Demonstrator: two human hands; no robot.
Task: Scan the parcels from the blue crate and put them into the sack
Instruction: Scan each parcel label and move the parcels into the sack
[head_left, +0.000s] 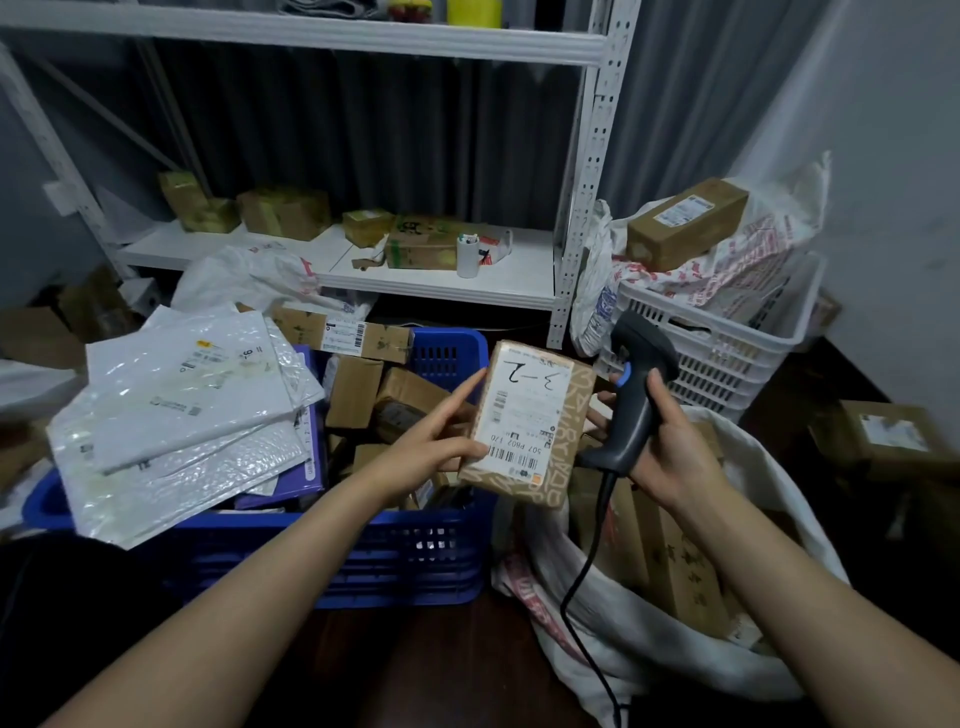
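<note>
Closest in, the sack (623, 644) gapes at lower right, its white cloth slumped open with brown cartons showing inside. The scanner's black cable (582, 571) trails down across its mouth. To the left sits the blue crate (405, 561), and both forearms reach over its near rim.

Up in the hands now: the left hand (436, 441) holds the parcel (530, 423), thumb pressed on the label by the barcode and index finger stretched straight along the left edge; its other fingers are hidden behind the box. The parcel is in the air, above the crate's right corner and the sack's edge, with its label towards the camera and a handwritten "3-2" upside down. Just beside it, the right hand (670, 452) is wrapped round the handle of the scanner (636, 384), whose head rises past the parcel's top right corner.

Inside the crate, a slumping heap of white mailers (182, 415) covers the left half and spills over the rim, and cardboard boxes (353, 392) are jumbled on the right.

Further back on the right, a white crate (727, 338) is draped with printed bags, and a long carton (685, 223) lies on top. Behind everything stands the white shelf (441, 280), carrying taped boxes (285, 213) and a cup of pens (467, 254).
</note>
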